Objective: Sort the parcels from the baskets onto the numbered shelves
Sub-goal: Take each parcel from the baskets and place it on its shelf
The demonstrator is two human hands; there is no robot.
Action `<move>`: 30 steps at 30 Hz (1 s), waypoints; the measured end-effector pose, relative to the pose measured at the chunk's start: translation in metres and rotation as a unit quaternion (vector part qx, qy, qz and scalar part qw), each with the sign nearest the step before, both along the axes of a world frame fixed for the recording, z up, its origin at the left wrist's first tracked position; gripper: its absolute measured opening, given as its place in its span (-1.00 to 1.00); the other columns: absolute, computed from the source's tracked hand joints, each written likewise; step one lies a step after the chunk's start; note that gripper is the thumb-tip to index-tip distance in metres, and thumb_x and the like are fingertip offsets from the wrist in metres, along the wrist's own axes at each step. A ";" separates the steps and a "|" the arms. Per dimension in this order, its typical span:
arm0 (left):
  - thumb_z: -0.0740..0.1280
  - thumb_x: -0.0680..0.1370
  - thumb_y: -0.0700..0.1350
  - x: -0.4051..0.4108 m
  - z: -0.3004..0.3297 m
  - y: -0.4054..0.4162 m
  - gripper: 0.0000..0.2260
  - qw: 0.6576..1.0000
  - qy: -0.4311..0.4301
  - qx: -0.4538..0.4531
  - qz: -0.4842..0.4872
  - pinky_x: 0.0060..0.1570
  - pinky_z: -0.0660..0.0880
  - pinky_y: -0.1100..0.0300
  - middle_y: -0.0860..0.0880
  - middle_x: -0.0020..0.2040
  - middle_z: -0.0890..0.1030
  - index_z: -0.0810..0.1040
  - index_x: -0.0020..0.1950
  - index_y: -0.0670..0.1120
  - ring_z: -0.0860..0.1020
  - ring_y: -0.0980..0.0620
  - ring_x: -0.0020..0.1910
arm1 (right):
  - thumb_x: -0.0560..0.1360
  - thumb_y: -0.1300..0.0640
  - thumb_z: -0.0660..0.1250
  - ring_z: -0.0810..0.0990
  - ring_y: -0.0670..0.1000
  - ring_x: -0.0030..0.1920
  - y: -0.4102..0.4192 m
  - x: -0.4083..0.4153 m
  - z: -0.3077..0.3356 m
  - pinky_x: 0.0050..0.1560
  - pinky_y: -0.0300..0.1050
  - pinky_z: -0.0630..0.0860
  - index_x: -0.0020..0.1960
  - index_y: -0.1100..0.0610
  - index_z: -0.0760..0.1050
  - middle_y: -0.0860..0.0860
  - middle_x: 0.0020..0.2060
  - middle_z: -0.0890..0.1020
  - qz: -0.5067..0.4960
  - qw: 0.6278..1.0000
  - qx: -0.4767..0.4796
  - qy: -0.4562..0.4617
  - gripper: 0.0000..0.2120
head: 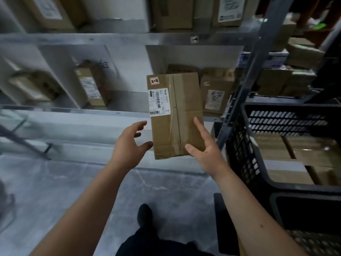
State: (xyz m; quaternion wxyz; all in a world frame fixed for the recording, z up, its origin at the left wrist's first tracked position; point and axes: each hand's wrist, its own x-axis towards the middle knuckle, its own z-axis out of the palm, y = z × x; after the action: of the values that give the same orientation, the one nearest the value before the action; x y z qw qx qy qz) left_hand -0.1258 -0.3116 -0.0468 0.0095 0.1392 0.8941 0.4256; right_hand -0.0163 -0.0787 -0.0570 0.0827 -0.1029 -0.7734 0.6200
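Observation:
A brown cardboard parcel (175, 111) is up in front of the metal shelves, upright and slightly tilted. It carries a white shipping label and a small sticker marked "2-2" (154, 80). My right hand (206, 152) holds its lower right corner, thumb and forefinger on the front face, the other fingers hidden behind the box. My left hand (127, 146) is spread beside the lower left edge, with only the thumb tip touching the parcel. A black plastic basket (245, 126) at the right holds more brown parcels (310, 150).
Grey metal shelves (73, 109) run across in front of me, with boxes (92, 85) (214, 97) standing on them. A grey upright post (239, 89) stands between the shelf and the basket. A second dark basket (304, 209) sits below. My dark shoe (144, 215) is on the concrete floor.

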 end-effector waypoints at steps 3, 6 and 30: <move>0.58 0.51 -0.11 0.006 -0.001 -0.021 -0.36 1.000 -0.008 -0.006 0.028 0.21 0.49 0.14 0.10 0.42 0.52 0.43 0.55 0.07 0.53 0.14 0.26 | 0.63 0.14 0.42 0.17 -0.31 0.52 -0.017 -0.008 -0.001 0.44 -0.26 0.17 0.55 -0.47 0.19 -0.39 0.51 0.25 0.023 1.000 -0.011 -0.004 -0.26; 0.58 0.51 -0.10 0.002 -0.005 -0.038 -0.36 0.999 -0.014 0.000 0.046 0.22 0.51 0.12 0.08 0.42 0.53 0.43 0.54 0.07 0.53 0.13 0.24 | 0.62 0.13 0.43 0.17 -0.26 0.56 -0.034 -0.018 -0.003 0.55 -0.14 0.17 0.54 -0.49 0.20 -0.35 0.55 0.24 0.034 0.999 -0.005 -0.005 -0.26; 0.55 0.54 -0.15 -0.179 0.008 -0.193 -0.46 0.999 0.001 0.030 -0.028 0.27 0.57 -0.01 0.08 0.39 0.58 0.51 0.49 0.07 0.59 0.07 0.26 | 0.60 0.17 0.45 0.26 -0.18 0.58 -0.212 -0.165 0.014 0.60 0.06 0.26 0.51 -0.51 0.24 -0.28 0.57 0.30 -0.061 0.998 -0.010 0.025 -0.25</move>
State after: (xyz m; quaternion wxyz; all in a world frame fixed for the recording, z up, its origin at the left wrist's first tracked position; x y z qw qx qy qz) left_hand -0.3044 -0.5043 -0.0392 0.0163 0.1646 0.8769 0.4513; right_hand -0.1810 -0.2908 -0.0430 0.1389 -0.1352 -0.7573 0.6236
